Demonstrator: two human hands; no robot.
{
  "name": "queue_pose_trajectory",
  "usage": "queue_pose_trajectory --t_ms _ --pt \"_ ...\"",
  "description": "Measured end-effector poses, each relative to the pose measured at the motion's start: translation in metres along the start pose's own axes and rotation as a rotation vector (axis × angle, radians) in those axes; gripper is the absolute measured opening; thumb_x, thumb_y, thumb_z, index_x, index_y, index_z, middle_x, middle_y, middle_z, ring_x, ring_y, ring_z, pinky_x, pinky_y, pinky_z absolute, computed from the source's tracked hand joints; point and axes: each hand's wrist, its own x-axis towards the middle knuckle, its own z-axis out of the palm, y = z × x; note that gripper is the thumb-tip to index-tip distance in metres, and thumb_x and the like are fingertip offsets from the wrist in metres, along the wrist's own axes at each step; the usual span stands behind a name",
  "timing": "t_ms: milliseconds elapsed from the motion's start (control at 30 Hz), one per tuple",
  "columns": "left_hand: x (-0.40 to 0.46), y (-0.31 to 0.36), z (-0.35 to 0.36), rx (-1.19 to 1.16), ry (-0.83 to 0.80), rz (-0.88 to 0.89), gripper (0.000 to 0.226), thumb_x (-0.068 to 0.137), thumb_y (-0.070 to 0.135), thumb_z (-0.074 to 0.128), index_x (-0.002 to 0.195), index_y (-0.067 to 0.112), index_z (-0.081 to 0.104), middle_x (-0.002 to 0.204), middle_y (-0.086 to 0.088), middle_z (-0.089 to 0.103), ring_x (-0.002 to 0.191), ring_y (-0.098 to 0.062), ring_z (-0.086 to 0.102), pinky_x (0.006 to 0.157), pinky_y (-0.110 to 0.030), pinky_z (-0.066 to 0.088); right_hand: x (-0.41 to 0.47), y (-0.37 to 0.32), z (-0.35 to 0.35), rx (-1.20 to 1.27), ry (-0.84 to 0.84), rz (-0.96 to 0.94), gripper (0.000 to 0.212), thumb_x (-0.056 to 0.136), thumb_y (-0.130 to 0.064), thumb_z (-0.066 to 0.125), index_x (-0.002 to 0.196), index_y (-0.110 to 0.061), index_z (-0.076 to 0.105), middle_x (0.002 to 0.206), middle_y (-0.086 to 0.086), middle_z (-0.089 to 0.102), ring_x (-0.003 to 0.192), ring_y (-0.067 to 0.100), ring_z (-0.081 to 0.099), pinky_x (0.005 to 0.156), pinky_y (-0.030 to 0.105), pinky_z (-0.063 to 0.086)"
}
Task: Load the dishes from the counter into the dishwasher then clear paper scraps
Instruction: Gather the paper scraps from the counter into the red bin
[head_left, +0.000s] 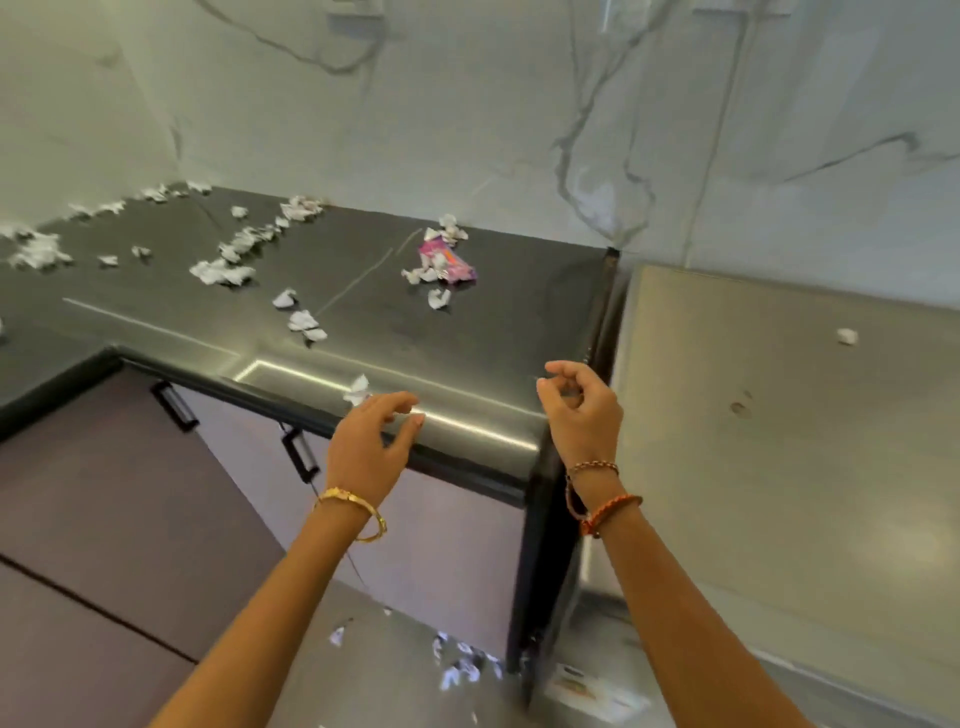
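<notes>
Both empty: left hand (373, 431) loosely spread, right hand (581, 405) loosely curled. Better to sweep paper scraps (223, 271) together across table (498, 322), then scoop. Pink wrapper (448, 262) too.

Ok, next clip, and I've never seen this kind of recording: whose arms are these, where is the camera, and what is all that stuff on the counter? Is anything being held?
There is no machine here. A person wears a wide-angle camera on the head, so the single picture looks forward and down at their own arms.

The left hand, with a gold bangle, hovers at the front edge of the dark counter, fingers loosely curled, next to a white paper scrap. The right hand, with cord bracelets, is raised near the counter's corner; its fingers are curled, and I cannot tell whether they pinch something small.

On the counter lie many torn paper scraps and a pink wrapper. More scraps lie on the floor, and one sits on the grey surface to the right. No dishes show in this view.
</notes>
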Motion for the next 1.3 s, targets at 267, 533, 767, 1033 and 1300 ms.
queue_pose_trajectory --t_ms 267,533,767,1033,1300 --pt "0.072 -0.091 -0.024 -0.097 0.323 -0.313 0.020 0.090 0.007 0.055 0.108 0.003 0.062 0.101 -0.005 0.060 0.088 -0.014 0.053 0.071 -0.010 0.040 0.048 -0.011 0.141 -0.259 -0.808 -0.433 0.043 0.075 -0.023 0.075 0.115 -0.013 0.062 0.113 0.007 0.062 0.093 0.013 0.056 0.082 0.014 0.037" --pt "0.133 -0.152 -0.048 -0.204 0.349 -0.491 0.012 0.092 0.007 0.052 0.101 0.010 0.058 0.075 0.005 0.057 0.063 -0.007 0.058 0.050 -0.011 0.048 0.044 0.007 0.228 -0.204 -0.914 -0.690 0.012 0.069 -0.001 0.063 0.072 -0.007 0.073 0.078 0.008 0.070 0.073 0.025 0.064 0.071 0.033 0.053" --pt "0.183 -0.176 -0.053 -0.770 0.335 -0.732 0.007 0.093 0.008 0.051 0.090 0.011 0.057 0.078 -0.002 0.057 0.066 -0.011 0.056 0.054 -0.012 0.052 0.064 -0.002 0.292 -0.037 -0.581 -0.404 0.016 0.070 0.008 0.066 0.072 -0.006 0.072 0.074 -0.001 0.067 0.077 0.003 0.058 0.068 0.000 0.040" --pt "0.218 -0.224 -0.081 -1.308 -0.046 -0.923 0.039 0.100 0.035 0.030 0.095 0.007 0.057 0.090 -0.007 0.062 0.079 -0.014 0.064 0.072 -0.025 0.054 0.050 -0.025 0.367 0.020 -0.121 -0.623 0.006 0.074 0.000 0.071 0.079 -0.003 0.072 0.086 0.010 0.065 0.082 0.007 0.058 0.075 0.013 0.048" --pt "0.233 -0.234 -0.085 -1.398 -0.216 -1.131 0.051 0.100 0.041 0.025 0.080 0.007 0.058 0.062 -0.004 0.057 0.045 -0.011 0.055 0.042 -0.017 0.045 0.047 -0.024 0.389 -0.297 -0.106 -0.959 0.018 0.086 -0.018 0.058 0.094 -0.011 0.072 0.100 0.004 0.070 0.099 0.017 0.057 0.087 0.027 0.043"
